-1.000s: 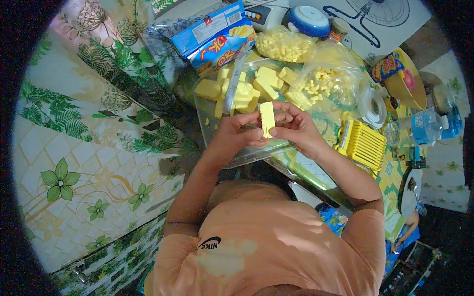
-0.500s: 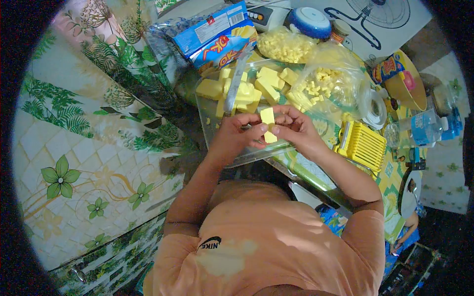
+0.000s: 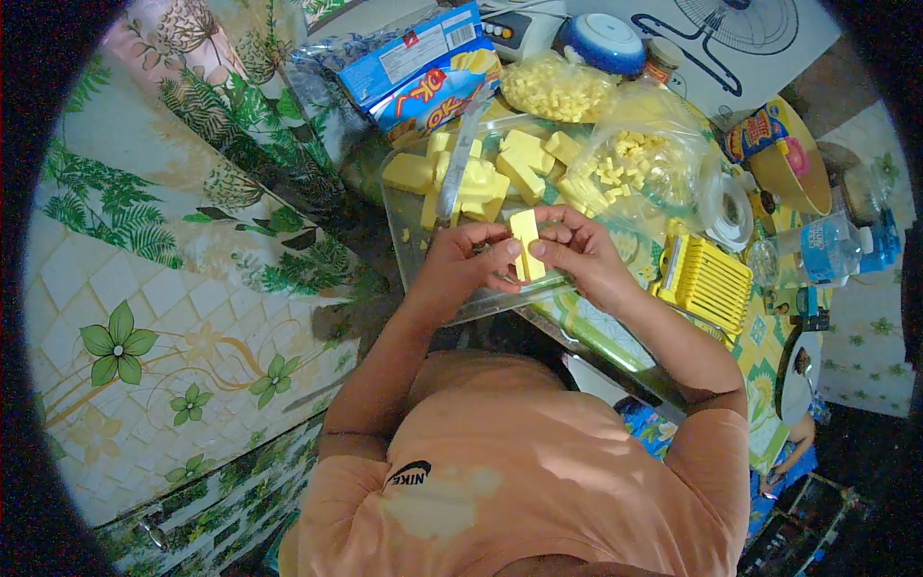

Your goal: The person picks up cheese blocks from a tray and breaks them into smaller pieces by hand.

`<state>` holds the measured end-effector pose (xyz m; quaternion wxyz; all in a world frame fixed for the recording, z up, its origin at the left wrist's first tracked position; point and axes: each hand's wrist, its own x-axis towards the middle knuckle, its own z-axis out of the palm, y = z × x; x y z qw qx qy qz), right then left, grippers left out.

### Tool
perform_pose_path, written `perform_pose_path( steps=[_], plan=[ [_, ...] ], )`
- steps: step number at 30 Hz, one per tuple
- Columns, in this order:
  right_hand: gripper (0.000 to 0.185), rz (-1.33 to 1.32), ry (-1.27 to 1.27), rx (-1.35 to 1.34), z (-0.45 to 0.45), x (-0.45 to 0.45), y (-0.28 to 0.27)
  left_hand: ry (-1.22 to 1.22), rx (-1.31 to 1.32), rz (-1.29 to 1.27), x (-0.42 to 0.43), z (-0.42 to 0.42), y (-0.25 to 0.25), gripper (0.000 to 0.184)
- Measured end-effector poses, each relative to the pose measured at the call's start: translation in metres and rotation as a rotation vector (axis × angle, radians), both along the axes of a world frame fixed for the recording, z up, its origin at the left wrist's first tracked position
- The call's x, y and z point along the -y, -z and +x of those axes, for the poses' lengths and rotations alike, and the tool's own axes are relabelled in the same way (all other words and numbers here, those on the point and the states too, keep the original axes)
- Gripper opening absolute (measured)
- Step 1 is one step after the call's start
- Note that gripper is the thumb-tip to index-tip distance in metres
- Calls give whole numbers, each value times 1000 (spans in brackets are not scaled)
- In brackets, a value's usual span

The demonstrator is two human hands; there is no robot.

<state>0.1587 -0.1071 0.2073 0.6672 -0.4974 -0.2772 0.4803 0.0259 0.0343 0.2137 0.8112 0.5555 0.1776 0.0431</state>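
Between my left hand (image 3: 471, 260) and my right hand (image 3: 575, 248) a pale yellow block (image 3: 527, 245) stands roughly upright, pinched by the fingers of both. The hands are over the near edge of a clear plastic tray (image 3: 411, 252). Inside the tray, just beyond my hands, lie several larger yellow blocks (image 3: 409, 173). A knife (image 3: 460, 163) rests on them, its handle end toward the blue box. An open plastic bag (image 3: 673, 159) with small yellow cubes (image 3: 620, 163) lies beyond my right hand.
A yellow slicer (image 3: 710, 284) is right of my right forearm. Farther back are a blue box (image 3: 413, 62), a tied bag of cubes (image 3: 558, 87), a blue bowl (image 3: 604, 43) and a scale (image 3: 519, 29). Bottles (image 3: 832, 248) stand at right. Another person's arm (image 3: 796, 447) shows at lower right.
The yellow block has shifted and turned slightly between my fingers, now showing a side face. Both hands have stayed in nearly the same place.
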Motion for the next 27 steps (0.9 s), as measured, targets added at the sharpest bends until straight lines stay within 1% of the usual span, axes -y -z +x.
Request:
perform_pose_path(
  steps=[4,8,13,17,20,23,26,27],
  plan=[
    [32,-2,-8,75,2,1,2,-102,-16,-13,4,3,-1,38],
    [31,-15,-32,116,1,0,4,-68,-25,-27,2,4,1,34],
    [28,-33,-30,30,3,1,5,-19,-1,-34,2,3,-1,29],
    [26,-35,-63,61,6,1,6,6,-4,-36,0,0,-4,29],
    [24,8,-28,-52,1,-1,-2,20,16,-51,-1,0,-2,30],
    [25,-40,2,-53,2,0,-8,9,-7,-57,-2,-1,-3,31],
    [28,-140,53,343,9,3,-2,-37,-28,-80,-2,-1,-3,33],
    [30,-173,26,539,10,5,-6,-63,-23,-101,-4,-2,1,33]
  ],
)
